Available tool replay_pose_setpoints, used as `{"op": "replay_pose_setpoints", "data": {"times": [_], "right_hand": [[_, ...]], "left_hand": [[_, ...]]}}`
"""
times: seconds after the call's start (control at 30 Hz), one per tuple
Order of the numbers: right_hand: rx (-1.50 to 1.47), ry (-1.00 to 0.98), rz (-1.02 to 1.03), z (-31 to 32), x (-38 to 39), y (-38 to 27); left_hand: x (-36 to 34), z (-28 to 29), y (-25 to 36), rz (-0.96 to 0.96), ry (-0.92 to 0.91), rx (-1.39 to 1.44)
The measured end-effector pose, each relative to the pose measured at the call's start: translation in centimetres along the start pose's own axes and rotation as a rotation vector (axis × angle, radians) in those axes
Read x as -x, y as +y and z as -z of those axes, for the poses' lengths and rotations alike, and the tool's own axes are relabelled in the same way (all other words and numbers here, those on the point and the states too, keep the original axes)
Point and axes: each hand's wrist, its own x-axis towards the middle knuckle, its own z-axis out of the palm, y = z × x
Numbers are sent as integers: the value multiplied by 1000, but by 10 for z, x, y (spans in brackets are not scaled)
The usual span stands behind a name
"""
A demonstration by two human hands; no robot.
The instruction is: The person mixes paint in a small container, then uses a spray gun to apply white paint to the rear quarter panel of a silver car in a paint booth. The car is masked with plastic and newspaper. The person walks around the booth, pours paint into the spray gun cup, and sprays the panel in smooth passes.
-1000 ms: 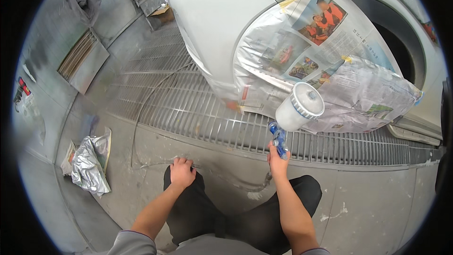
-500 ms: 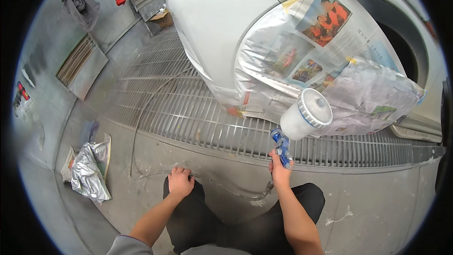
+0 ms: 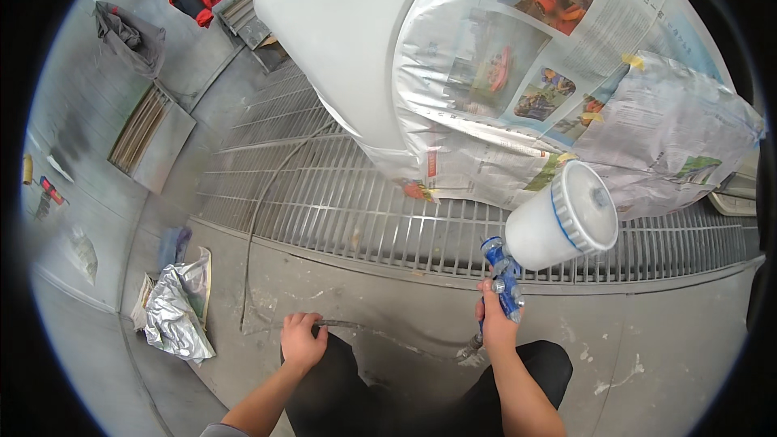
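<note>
Right hand (image 3: pixel 499 327) grasps the glossy blue gun (image 3: pixel 507 282); its cylindrical white cup (image 3: pixel 536 231), rib-lidded, tilts before slatted grating (image 3: pixel 388 231) and crinkled newspaper (image 3: pixel 486 174). Left hand (image 3: pixel 303 341) rests on knee (image 3: pixel 338 368); whether it grips the hose (image 3: pixel 364 326), cannot tell. Since earlier, gun and cup appear lower, farther right.

We hold one blue-bodied spray gun (image 3: pixel 503 270) in the right hand (image 3: pixel 501 328). Its white cylindrical cup (image 3: pixel 538 231), ribbed lid (image 3: pixel 584 210) fitted, leans with the lid end to the right. A dark hose (image 3: pixel 348 324) leads from below this hand toward our left hand (image 3: pixel 302 341).
</note>
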Motion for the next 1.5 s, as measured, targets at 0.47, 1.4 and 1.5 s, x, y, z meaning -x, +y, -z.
{"op": "replay_pose_setpoints", "data": {"times": [0.47,1.4,1.5], "right_hand": [[-45,-7,38,-9,9,-13],[256,38,-227,0,-35,51],[254,31,-214,-3,-38,54]], "left_hand": [[9,7,-8,28,7,-27],[-12,-7,0,-22,-16,91],[-15,-10,-2,-29,-7,126]]}}
